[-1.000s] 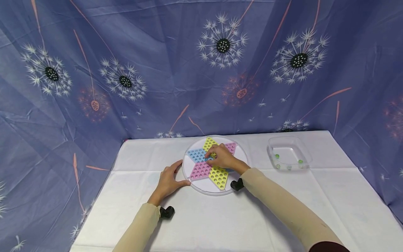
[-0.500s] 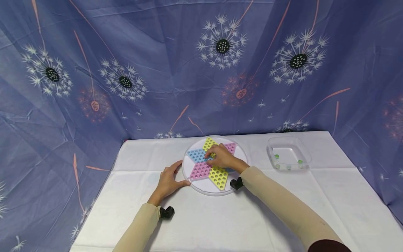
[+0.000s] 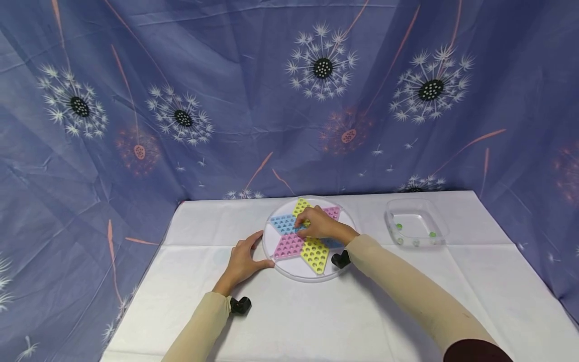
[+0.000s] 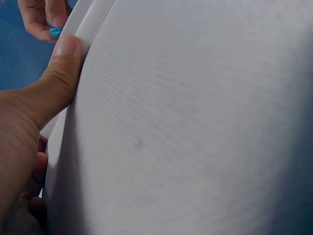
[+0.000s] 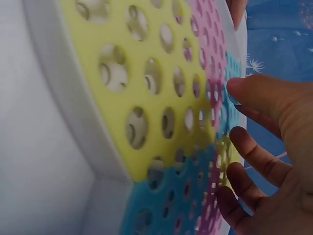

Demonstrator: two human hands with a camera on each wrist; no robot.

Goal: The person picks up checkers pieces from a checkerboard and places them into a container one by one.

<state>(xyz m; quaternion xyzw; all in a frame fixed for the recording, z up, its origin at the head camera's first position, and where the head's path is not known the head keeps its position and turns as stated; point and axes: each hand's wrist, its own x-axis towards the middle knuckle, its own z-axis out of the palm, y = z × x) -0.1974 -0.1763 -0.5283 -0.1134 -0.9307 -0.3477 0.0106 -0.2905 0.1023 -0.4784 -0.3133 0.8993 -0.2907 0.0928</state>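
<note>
A round white Chinese checkers board (image 3: 293, 265) with yellow, pink and blue perforated points lies on the table. My left hand (image 3: 241, 261) rests at its left side, thumb and index finger spread along the rim; the left wrist view has the thumb (image 4: 61, 66) pressed to the edge. Over the board's middle, beside the blue section, my right hand (image 3: 317, 224) pinches a small shiny blue marble (image 4: 55, 32) between thumb and index finger. In the right wrist view the marble is mostly behind the thumb (image 5: 259, 93), and the other fingers are bent loosely near the holes.
To the right stands a clear plastic container (image 3: 414, 221) with several green marbles (image 3: 432, 235) in it. White cloth (image 3: 312, 322) covers the table. A blue dandelion-print curtain (image 3: 253, 100) hangs right behind the table's back edge.
The head view has shifted very slightly. Both hands keep their places, the left at the rim and the right over the blue section.
</note>
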